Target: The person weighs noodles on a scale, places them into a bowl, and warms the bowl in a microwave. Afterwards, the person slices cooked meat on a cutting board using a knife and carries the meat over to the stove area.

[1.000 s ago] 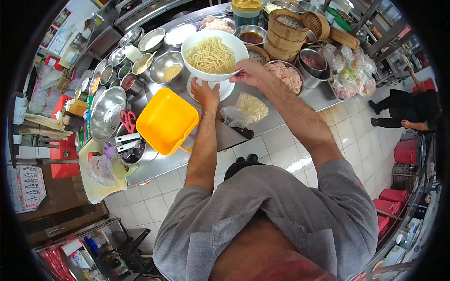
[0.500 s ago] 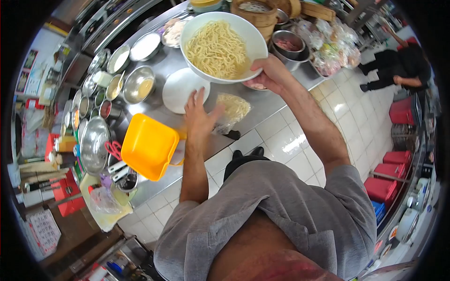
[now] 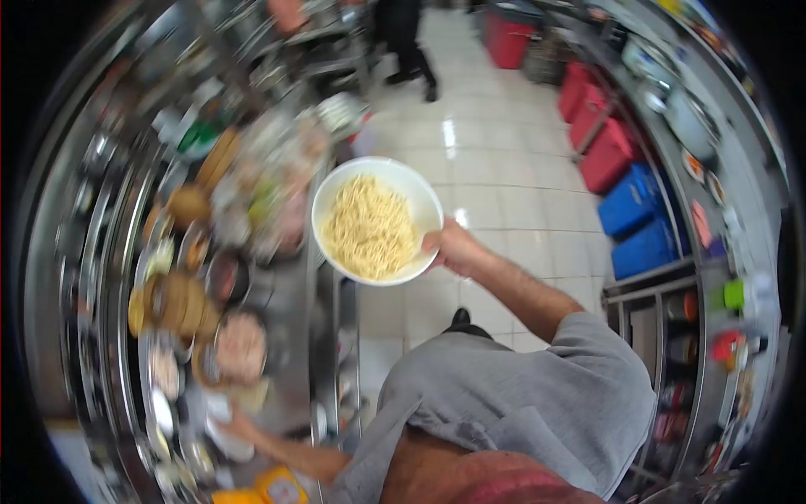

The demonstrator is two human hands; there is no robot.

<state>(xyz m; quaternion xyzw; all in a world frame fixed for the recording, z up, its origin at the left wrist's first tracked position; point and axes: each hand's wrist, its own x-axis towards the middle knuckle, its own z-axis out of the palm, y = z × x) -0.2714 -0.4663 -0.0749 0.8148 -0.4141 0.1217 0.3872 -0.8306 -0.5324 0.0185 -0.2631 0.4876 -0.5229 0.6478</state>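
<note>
Holding a white bowl [image 3: 422, 204] of noodles [image 3: 369, 228] beside the steel table [image 3: 285, 332]

In the head view, the person's two hands were well apart. The right hand [image 3: 457, 249] was clamped on the rim of the white bowl at its right side, with the thumb over the edge. The bowl was up in the air past the table's edge, partly above the tiled floor [image 3: 512, 210], and the pale noodles lay heaped inside it.

Below and left of the bowl, the left hand [image 3: 238, 424] reached over the table at a white plate [image 3: 232, 446]. Blur hid its fingers, so whether they gripped anything could not be told.

Left of the bowl were filled plastic bags [image 3: 260, 197]; lower left of it stood bamboo steamers [image 3: 183, 307] and a bowl of pink mince [image 3: 241, 346]. Well below it, a yellow container [image 3: 281, 487] met the lower border. Beyond the bowl stood a person in black [image 3: 405, 42], and to its right were red bins [image 3: 609, 158] and blue bins [image 3: 631, 202].
</note>
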